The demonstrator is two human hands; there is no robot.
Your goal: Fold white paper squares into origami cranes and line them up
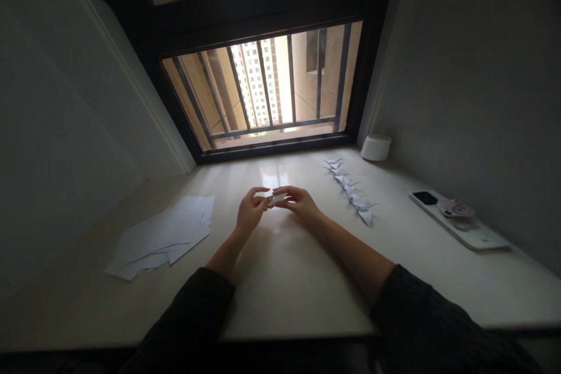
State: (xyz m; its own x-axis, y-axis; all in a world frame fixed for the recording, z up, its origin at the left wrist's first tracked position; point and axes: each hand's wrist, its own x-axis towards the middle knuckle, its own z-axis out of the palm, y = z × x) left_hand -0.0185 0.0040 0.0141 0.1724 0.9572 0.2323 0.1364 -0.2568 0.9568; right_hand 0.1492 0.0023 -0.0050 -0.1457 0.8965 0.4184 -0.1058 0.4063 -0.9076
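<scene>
Between my two hands is a small folded piece of white paper (277, 199), pinched at both sides and held just over the pale sill. My left hand (251, 208) grips its left edge with thumb and fingers. On the other side my right hand (298, 201) closes on the paper with bent fingers. The fingers cover much of it, so its folded shape is hard to make out. Right of my hands, several white paper cranes (350, 190) stand in a slanting row. To the left lies a loose pile of white paper sheets (162, 234).
A phone (460, 225) with a round decorated grip lies near the right wall. In the far right corner stands a white cylindrical object (376, 147). A dark-framed window (280, 149) with bars outside closes off the back. The sill's front edge (298, 336) runs below my forearms.
</scene>
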